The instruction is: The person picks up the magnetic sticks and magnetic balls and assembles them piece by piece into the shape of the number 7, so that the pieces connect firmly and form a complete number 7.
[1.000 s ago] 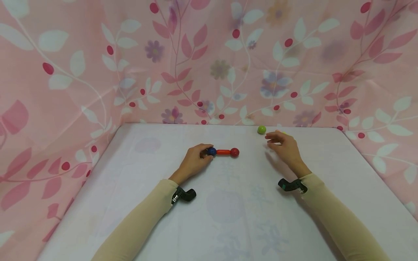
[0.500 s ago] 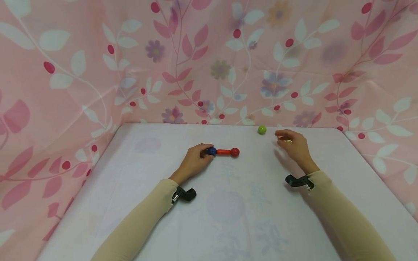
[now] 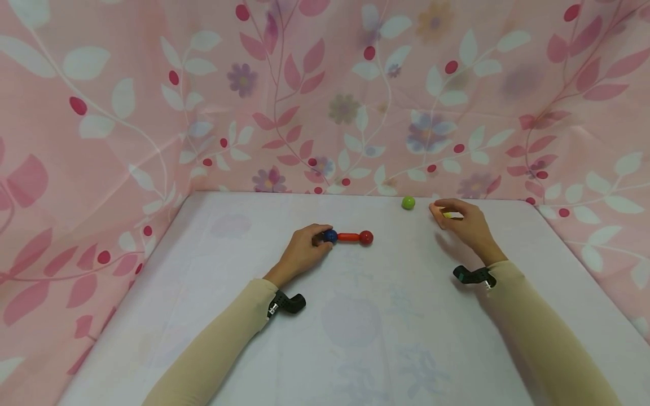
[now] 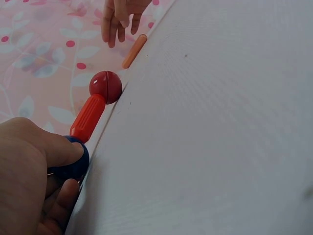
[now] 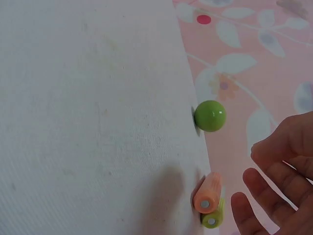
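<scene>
My left hand (image 3: 302, 254) pinches a blue ball (image 4: 73, 164) between thumb and fingers. A red rod (image 3: 348, 237) joins that ball to a red ball (image 3: 366, 237), all lying in one line on the table. Over at the back right, my right hand (image 3: 464, 223) hovers with loosely bent, parted fingers and nothing between them. Beside it in the right wrist view lie an orange rod (image 5: 209, 193) and a yellow-green rod (image 5: 212, 220), close together, each showing a round metal-looking end. The fingers stand apart from both rods in that view.
A green ball (image 3: 408, 202) sits near the table's back edge, left of my right hand. The white table (image 3: 228, 338) ends at a pink floral cloth (image 3: 325, 101) behind and at both sides.
My right hand has moved to the right, away from the green ball, and the yellow-green rod shows beneath it. My left hand and the joined pieces have stayed put.
</scene>
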### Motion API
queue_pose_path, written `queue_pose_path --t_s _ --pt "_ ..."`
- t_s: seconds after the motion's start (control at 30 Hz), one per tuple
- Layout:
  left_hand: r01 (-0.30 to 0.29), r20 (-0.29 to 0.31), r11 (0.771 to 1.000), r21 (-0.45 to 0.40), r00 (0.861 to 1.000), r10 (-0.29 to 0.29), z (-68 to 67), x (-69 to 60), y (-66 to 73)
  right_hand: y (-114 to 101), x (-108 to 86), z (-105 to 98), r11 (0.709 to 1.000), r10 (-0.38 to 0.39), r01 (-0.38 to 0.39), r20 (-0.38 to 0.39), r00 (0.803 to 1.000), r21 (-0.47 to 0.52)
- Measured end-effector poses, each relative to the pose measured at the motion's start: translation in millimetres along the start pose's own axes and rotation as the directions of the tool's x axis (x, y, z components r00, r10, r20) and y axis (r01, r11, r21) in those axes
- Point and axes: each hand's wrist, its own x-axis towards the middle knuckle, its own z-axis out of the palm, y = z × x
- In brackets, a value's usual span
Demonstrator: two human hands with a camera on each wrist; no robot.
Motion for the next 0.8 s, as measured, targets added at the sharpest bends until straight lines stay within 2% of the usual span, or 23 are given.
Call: queue_pose_path --t_s 0.2,0.33,0.5,0.63,0.73,0.8 --pt "0.001 0.004 1.000 0.001 1.000 -0.001 0.3 1.0 -1.2 5 5.9 -8 0.999 0.017 -0.015 0.038 0.999 -0.043" --pt "0.008 0.005 1.000 -0.002 1.000 -0.008 0.0 0.9 -2.0 18 13.0 -11 0.998 0.031 -0.025 0.098 0.995 -0.062" --pt "0.013 0.004 1.000 -0.004 1.000 -0.013 0.4 0.6 -3.6 33 19.4 -16 0.999 0.038 -0.035 0.220 0.975 -0.015" --pt "0.014 0.010 1.000 -0.001 1.000 -0.014 1.2 1.2 -4.2 39 24.3 -18 0.999 0.028 -0.038 0.283 0.959 0.029" --pt "0.015 0.010 1.000 0.004 1.000 -0.015 0.8 1.5 -3.3 40 29.5 -18 0.999 0.030 -0.038 0.319 0.947 0.018" --pt "0.017 0.011 1.000 0.007 1.000 -0.017 0.1 1.5 -2.6 40 33.1 -18 0.998 0.066 -0.067 0.346 0.936 -0.008"
